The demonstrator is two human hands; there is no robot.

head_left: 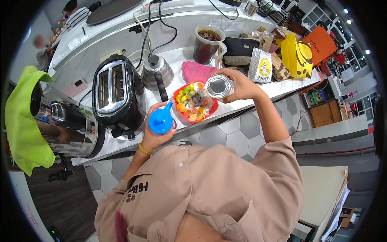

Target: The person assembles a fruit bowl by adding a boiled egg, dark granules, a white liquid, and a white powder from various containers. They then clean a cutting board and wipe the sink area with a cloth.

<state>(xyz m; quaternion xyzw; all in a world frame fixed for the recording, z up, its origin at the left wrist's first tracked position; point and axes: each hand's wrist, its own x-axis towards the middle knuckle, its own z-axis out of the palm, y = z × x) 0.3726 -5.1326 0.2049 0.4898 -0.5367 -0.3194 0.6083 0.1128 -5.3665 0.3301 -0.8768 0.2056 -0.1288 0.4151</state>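
My left hand (150,139) is wrapped round a squeeze bottle with a blue nozzle cap (161,119), close to the counter's front edge. My right hand (242,85) grips a small round container with a silvery end (220,86), held by the right rim of an orange-red bowl (175,97). Chopped yellow, green, white and orange food (193,103) fills the bowl, with dark specks and a pale heap in its middle. A pink cloth (197,72) lies just behind the bowl. The container's other end and the bottle's lower body are hidden.
On the left stand a toaster (117,94), a steel kettle (157,72) and a steel machine draped with a green cloth (28,121). Behind is a jug of dark liquid (207,44). Pouches and a yellow bag (296,56) crowd the right. Cables (147,36) hang at the back.
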